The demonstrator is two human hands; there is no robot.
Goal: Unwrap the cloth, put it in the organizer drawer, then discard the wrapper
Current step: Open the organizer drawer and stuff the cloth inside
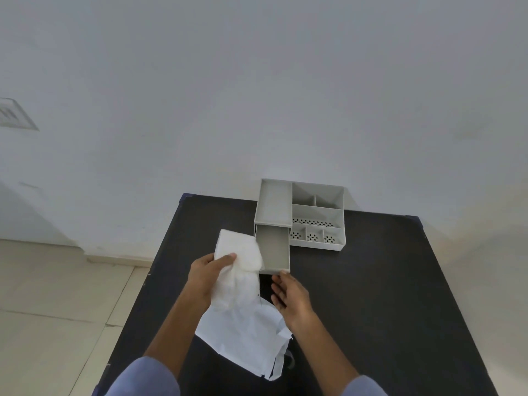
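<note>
Head view: left hand (210, 274) grips cloth (238, 251) and wrapper (245, 332), long axis near-to-far; right hand (288, 295) open, empty, beside drawer (274, 250).

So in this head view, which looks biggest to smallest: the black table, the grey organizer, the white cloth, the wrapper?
1. Black table, plainly the largest.
2. Grey organizer, with its drawer pulled out.
3. Wrapper and white cloth: unsure, since both sit nearer the camera and the left hand hides where they overlap.
</note>
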